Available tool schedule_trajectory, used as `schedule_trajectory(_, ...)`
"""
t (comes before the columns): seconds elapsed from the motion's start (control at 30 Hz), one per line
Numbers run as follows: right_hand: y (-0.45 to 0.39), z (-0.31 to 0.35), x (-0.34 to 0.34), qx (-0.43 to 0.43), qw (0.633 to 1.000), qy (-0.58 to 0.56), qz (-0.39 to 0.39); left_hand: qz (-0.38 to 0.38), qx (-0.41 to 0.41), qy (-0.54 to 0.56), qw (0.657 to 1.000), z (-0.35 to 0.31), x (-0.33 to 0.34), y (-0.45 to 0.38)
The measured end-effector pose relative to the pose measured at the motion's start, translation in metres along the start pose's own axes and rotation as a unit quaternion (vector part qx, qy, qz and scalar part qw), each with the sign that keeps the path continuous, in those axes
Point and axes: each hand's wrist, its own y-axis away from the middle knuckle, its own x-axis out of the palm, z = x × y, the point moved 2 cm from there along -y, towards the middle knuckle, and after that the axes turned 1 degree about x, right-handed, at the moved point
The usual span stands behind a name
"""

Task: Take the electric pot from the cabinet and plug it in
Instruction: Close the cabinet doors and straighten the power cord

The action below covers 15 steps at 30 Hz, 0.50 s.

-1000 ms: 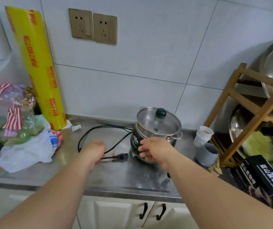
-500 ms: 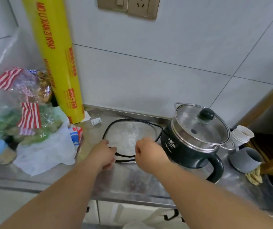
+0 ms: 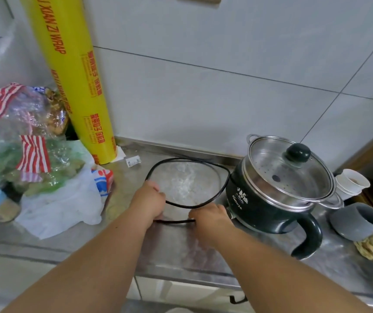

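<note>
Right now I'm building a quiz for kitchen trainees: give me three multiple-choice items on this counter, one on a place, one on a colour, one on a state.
1. Where does the electric pot stand?
A. On the steel counter, right of the cord loop
B. Inside the cabinet
C. On top of the plastic bags

2. What colour is the tall wrap roll leaning against the wall?
A. Blue
B. Yellow
C. White

3. What is the state of the pot's glass lid?
A. Lying on the counter
B. Held in a hand
C. Sitting on the pot

Answers: 1 A, the pot rests on the metal surface beside the black cord. 2 B, its wrapper is yellow with red print. 3 C, the lid covers the pot, while the left hand and right hand both hold the cord.
</note>
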Motion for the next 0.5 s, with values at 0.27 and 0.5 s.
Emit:
schedule_trajectory(0.27, 0.002, -0.001, -0.037, -0.004, 0.992, -0.034, -0.121, -0.154, 0.201, 0.193, 0.948, -0.060, -0.049, 0.012)
schedule_trajectory(0.5, 0.017, 0.008, -0.125, 0.039, 0.972, -0.139, -0.187, -0.220, 0.312, 0.311, 0.871, -0.133, -0.103, 0.052)
